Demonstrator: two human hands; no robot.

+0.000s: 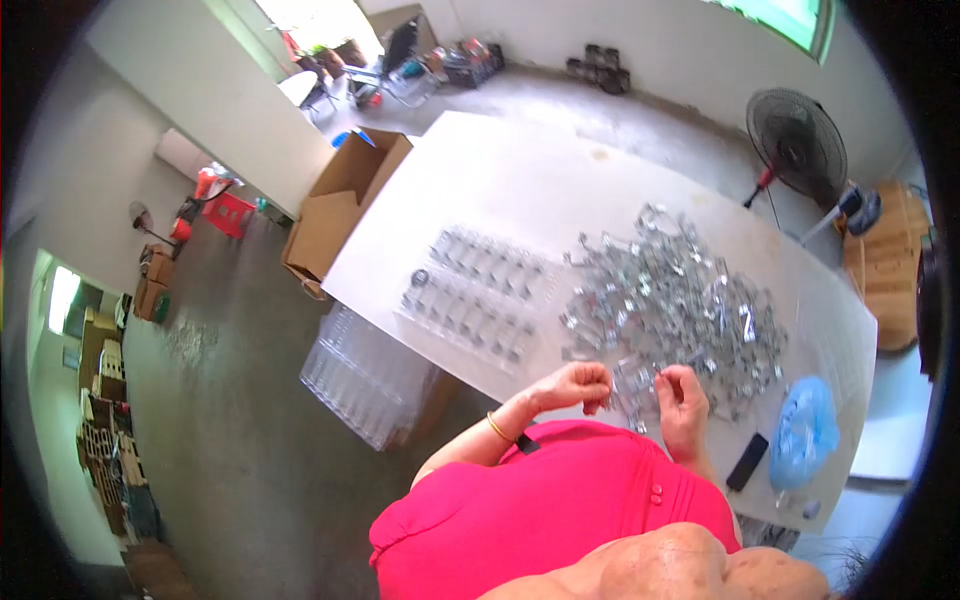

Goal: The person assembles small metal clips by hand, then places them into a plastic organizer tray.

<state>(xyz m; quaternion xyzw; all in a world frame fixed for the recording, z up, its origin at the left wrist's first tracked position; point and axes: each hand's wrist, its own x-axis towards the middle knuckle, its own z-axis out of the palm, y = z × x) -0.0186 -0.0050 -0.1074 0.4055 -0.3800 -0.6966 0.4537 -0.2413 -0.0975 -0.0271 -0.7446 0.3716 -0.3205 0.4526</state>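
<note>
- Fingertips of the right hand [684, 408] are drawn together at the near edge of a heap of small, silvery metal parts [680, 300]; whether a piece is pinched between them is too fine to tell.
- Left hand [578, 386], with a thin gold-coloured bangle [496, 425] on its wrist, is bent over with fingers curled downward; I cannot tell whether it grasps anything. It is near the right hand but apart from it, with more loose metal parts between the two.
- Head view, on the table: the heap spreads widely over the right half of a large, pale, smooth-topped table [520, 150], just beyond both hands.
- Left of the heap lies a clear plastic tray area [475, 285] with moulded compartments, small parts showing in rows; a small dark ring-shaped item [419, 277] is at its left side.
- Right of the right hand are a black, flat, rectangular object [748, 462] and, just beside it, a crumpled light-blue plastic bag [803, 430].
- Head view, around the table: an open brown cardboard box [340, 215] is at the far left edge, and stacked clear plastic trays [370, 375] are below the left edge.
- Beyond the table's right side are a black round fan [797, 140] and a light-brown wooden panel [887, 265].
</note>
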